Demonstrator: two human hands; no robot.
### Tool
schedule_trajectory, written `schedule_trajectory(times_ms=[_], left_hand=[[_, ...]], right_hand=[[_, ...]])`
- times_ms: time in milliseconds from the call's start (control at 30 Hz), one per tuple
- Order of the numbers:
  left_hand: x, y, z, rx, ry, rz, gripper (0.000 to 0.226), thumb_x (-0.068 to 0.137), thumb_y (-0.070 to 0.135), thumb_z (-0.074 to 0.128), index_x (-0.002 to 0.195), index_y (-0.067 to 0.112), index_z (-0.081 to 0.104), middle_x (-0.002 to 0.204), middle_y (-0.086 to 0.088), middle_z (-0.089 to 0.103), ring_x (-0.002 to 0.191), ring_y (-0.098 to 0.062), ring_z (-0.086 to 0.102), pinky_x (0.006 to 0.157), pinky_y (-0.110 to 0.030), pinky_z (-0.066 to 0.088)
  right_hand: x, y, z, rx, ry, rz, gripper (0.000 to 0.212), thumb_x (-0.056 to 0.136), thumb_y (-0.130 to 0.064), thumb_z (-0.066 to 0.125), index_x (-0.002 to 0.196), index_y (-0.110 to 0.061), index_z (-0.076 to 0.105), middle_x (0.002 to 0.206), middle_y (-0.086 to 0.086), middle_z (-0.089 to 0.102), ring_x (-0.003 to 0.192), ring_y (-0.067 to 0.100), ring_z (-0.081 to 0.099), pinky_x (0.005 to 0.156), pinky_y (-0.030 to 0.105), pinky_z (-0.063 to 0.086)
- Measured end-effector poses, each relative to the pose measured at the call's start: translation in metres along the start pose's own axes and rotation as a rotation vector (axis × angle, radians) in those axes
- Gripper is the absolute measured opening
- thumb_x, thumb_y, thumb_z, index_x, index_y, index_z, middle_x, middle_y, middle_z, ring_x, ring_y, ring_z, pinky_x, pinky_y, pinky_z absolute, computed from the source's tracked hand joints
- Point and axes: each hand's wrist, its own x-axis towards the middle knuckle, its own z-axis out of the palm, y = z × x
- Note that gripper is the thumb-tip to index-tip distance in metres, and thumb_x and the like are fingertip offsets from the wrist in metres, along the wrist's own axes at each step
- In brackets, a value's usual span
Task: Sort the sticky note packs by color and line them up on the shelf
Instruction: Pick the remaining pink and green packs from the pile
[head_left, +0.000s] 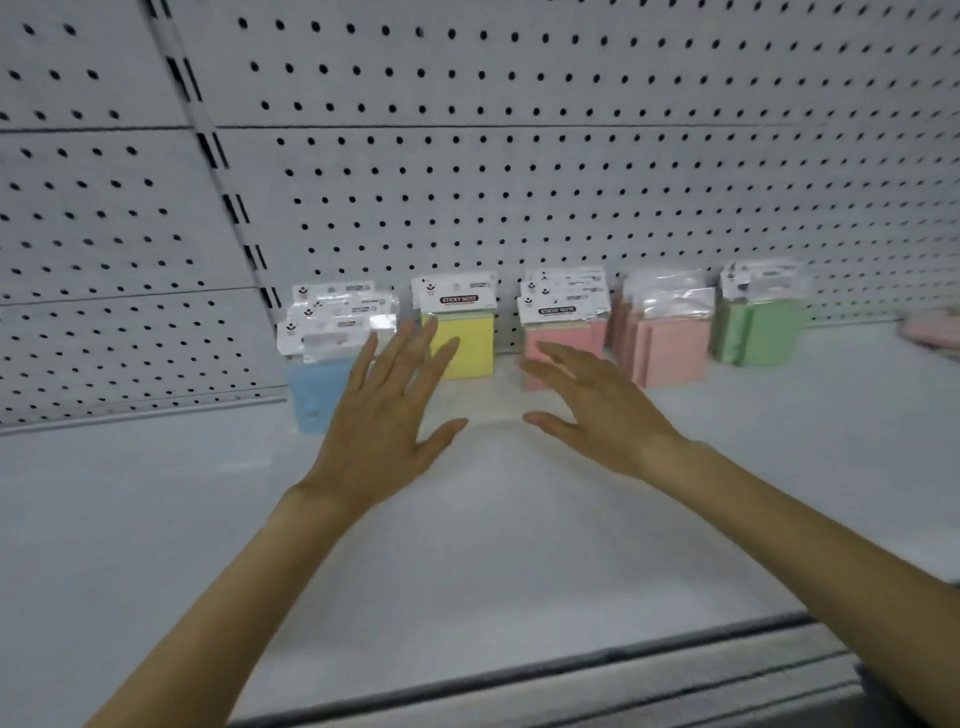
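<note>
Forearms (249, 571) cross the front lip (519, 675) of the shelf (467, 545) and reach toward the row at the back.

Risks, in our judgement:
- The packs stand on edge and lean against the pegboard back (519, 182). A careless brush from either hand could topple a group forward, and the neighbouring group with it.
- The blue packs (322, 374) sit staggered and further forward than the rest, so the line is not yet even. Pushing them back too briskly could fan them out.
- Two pink groups stand side by side, the pink packs (566, 332) and a second pink group (670, 348). We cannot tell whether they are one shade, and merging them wrongly would spoil the sort.
- A pink item (935, 332) lies at the far right edge, too blurred to identify. If it is a pack, it could be overlooked.

Hands:
- The left hand (382, 415) is fully spread with straight fingers and grips nothing. Its fingertips overlap the blue packs and the yellow pack (467, 343) in view, and we cannot confirm contact.
- The right hand (597, 410) is likewise open with splayed fingers and holds nothing. Its fingertips lie before the pink packs, and contact is unconfirmed.

The green packs (753, 332) stand furthest right in the row.
</note>
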Motion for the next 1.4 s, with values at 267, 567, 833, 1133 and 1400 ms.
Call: schedule_trajectory(times_ms=[267,567,833,1133,1400], left_hand=[[0.080,0.181,0.013,0.020,-0.054,0.119,0.072,0.091,0.059,0.033,0.146,0.013,0.029,0.152,-0.011,0.033,0.143,-0.026,0.025,0.118,-0.044,0.011],[0.136,0.395,0.061,-0.085,-0.125,0.163,0.082,0.086,0.070,0.014,0.150,0.020,0.020,0.157,-0.005,0.021,0.146,-0.021,0.012,0.119,-0.040,0.002],[0.183,0.478,0.091,-0.225,-0.150,0.129,0.088,0.080,0.076,0.005,0.151,0.025,0.014,0.159,0.000,0.012,0.147,-0.014,0.004,0.119,-0.034,-0.004],[0.283,0.513,0.180,-0.503,-0.253,-0.016,0.073,0.091,0.066,0.023,0.151,0.026,0.017,0.159,0.006,0.009,0.146,-0.010,0.005,0.120,-0.033,0.005],[0.371,0.519,0.270,-0.762,-0.281,-0.192,0.053,0.098,0.045,0.035,0.147,0.027,0.030,0.158,0.008,0.014,0.145,-0.009,0.010,0.117,-0.028,0.009]], right_hand=[[-0.139,0.165,-0.088,-0.320,-0.152,0.146,0.077,0.086,-0.071,0.016,0.150,-0.028,0.021,0.157,0.004,0.023,0.142,0.023,0.026,0.114,0.035,0.020],[-0.341,0.319,-0.153,-0.205,-0.156,0.454,0.067,0.091,-0.064,0.030,0.150,-0.034,0.016,0.159,-0.002,0.016,0.145,0.018,0.016,0.115,0.034,0.014],[-0.412,0.413,-0.175,0.129,-0.173,0.689,0.081,0.078,-0.075,0.025,0.149,-0.036,0.021,0.158,-0.005,0.018,0.144,0.017,0.017,0.118,0.041,0.015],[-0.380,0.492,-0.116,0.248,-0.064,0.843,0.068,0.090,-0.063,0.038,0.147,-0.027,0.029,0.154,-0.001,0.030,0.140,0.021,0.026,0.112,0.037,0.022],[-0.302,0.553,-0.070,0.240,0.153,1.041,0.059,0.080,-0.071,0.046,0.101,-0.018,0.060,0.111,0.002,0.056,0.117,0.027,0.048,0.096,0.040,0.035]])
